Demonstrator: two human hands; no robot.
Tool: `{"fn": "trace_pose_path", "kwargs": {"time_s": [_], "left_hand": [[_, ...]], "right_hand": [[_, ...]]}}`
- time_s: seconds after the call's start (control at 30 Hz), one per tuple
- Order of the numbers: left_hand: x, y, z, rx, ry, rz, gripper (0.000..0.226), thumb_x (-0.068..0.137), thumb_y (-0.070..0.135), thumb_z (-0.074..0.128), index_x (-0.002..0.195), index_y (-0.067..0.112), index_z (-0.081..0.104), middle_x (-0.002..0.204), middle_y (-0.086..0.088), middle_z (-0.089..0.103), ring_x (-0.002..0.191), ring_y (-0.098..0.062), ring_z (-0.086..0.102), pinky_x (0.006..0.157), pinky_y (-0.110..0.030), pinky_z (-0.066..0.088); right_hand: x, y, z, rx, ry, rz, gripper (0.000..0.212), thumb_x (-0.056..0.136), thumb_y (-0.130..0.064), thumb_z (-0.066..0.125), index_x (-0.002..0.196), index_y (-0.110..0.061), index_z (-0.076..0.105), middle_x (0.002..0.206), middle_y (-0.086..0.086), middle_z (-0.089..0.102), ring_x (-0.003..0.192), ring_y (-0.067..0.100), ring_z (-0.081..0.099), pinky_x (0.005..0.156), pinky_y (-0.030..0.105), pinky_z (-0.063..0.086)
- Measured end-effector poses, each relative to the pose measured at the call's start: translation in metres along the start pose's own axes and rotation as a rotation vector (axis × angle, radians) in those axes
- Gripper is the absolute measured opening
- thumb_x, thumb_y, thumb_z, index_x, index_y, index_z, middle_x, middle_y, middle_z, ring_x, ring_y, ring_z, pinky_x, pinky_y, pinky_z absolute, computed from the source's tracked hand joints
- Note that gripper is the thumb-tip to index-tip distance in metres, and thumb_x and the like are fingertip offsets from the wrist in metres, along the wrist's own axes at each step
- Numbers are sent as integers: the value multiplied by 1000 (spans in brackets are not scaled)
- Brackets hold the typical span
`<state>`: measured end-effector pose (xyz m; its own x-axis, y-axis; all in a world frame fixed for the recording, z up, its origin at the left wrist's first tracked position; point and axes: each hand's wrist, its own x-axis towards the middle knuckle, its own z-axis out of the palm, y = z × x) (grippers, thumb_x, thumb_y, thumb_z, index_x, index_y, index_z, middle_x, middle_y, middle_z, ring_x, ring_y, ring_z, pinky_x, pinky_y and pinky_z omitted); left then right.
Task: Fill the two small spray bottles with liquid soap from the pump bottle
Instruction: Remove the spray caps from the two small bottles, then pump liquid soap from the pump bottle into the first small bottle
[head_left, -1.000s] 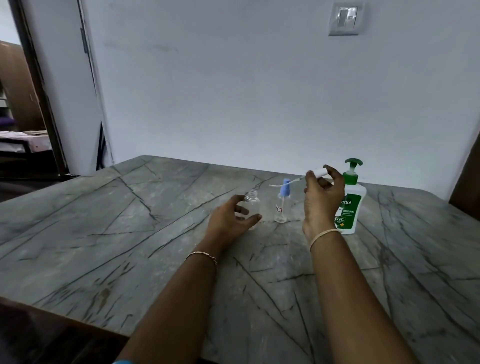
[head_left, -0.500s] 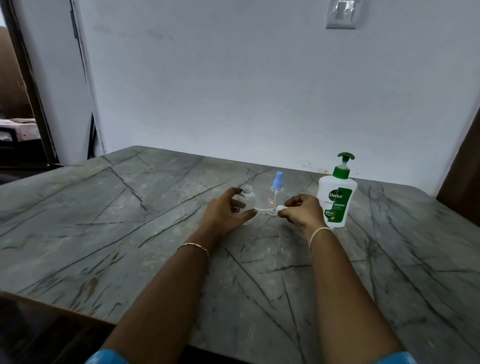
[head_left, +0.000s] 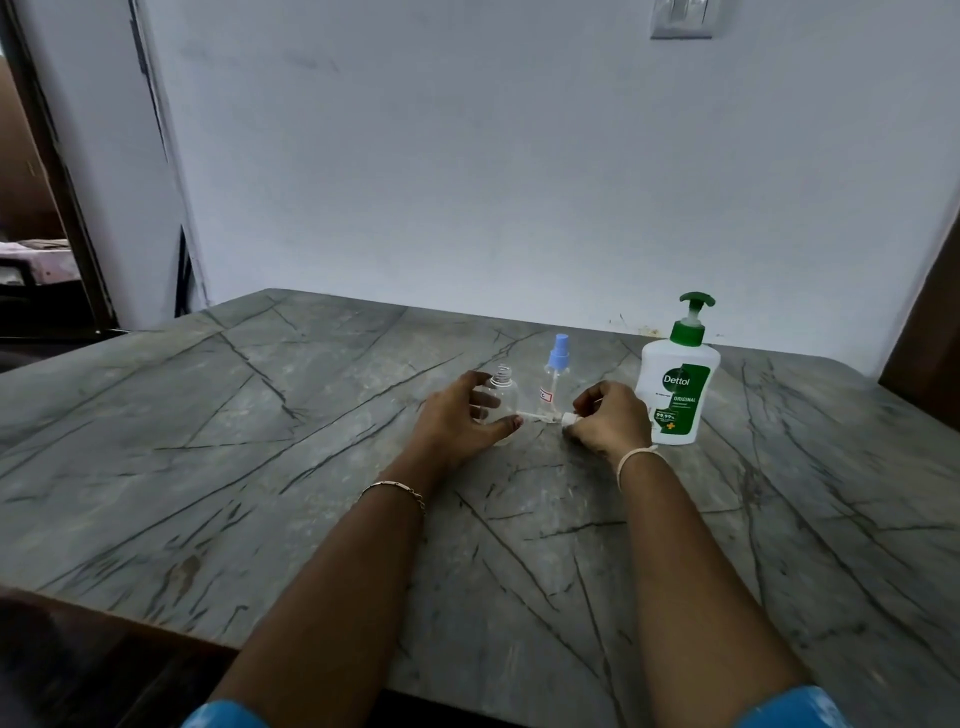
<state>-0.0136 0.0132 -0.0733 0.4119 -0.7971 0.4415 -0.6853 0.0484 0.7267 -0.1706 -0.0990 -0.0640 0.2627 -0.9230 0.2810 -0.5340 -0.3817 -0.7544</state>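
Pump bottle (head_left: 678, 384) near table (head_left: 208, 467) back edge.

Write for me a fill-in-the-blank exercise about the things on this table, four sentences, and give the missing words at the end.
1. The left hand holds a clear bottle that has ____ cap on its threaded neck.
2. The second spray bottle stands upright with a ____ spray top.
3. The right hand pinches a ____ spray head with a thin tube.
4. The pump bottle has a ____ pump.
Missing words: no, blue, white, green.
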Motion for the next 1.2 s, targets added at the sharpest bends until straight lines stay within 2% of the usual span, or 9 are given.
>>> {"fn": "trace_pose_path", "kwargs": {"time_s": [0.27,0.43,0.67,0.8,0.9,0.97,1.03,1.13,1.2], "left_hand": [[1,0,3,-29,-2,-25,69,70,38,82,128,19,52,104,5,67,93,-13,65,86,-34,56],[1,1,2,-35,-10,-18,71,70,38,81,130,16,51,107,3,67,94,-14,65,85,-36,56],[1,1,2,-39,-5,9,68,72,37,80,130,16,51,104,5,66,91,-13,65,84,-32,57],[2,1,6,-68,-18,20,64,72,36,81,127,17,53,104,4,67,88,-12,66,77,-24,57],[1,4,7,-79,-42,29,60,73,35,80,124,19,53,99,7,66,85,-9,65,69,-13,53],[2,6,8,-105,-51,18,61,74,33,80,125,19,52,97,7,65,86,-11,66,71,-17,54],[3,7,10,-115,-58,11,63,73,34,81,126,19,50,96,7,65,85,-11,67,75,-24,56],[3,7,11,-115,-70,21,62,72,36,82,124,22,52,95,8,66,81,-5,66,69,-16,54],[1,9,11,-125,-77,23,57,72,34,82,120,23,53,94,8,66,80,-3,66,67,-13,53]], "right_hand": [[2,2,3,35,-15,32,27,67,-5,79,87,-15,63,94,5,69,94,23,64,81,27,48],[4,0,0,79,-15,43,36,63,-18,86,93,-12,66,92,3,66,88,20,63,84,31,51],[5,-4,-2,151,99,61,13,74,-19,73,83,-16,65,87,4,68,88,24,64,82,34,52],[5,-12,-5,324,147,97,8,76,-17,70,83,-14,69,84,3,69,82,21,64,72,27,47],[5,-15,-8,416,137,99,2,74,-17,69,75,-18,67,79,4,70,82,25,67,74,34,51],[5,-18,-13,436,134,88,4,75,-15,66,73,-19,66,79,4,70,83,27,68,77,38,53],[3,-20,-21,431,183,45,5,78,-13,64,77,-17,67,79,4,70,82,26,67,79,41,55],[-4,-24,-37,431,286,-60,5,83,-13,63,84,-13,68,79,3,69,80,24,66,72,31,53],[-11,-23,-49,403,392,-120,6,85,-17,63,86,-13,68,80,-1,68,79,20,66,72,28,51]]}}
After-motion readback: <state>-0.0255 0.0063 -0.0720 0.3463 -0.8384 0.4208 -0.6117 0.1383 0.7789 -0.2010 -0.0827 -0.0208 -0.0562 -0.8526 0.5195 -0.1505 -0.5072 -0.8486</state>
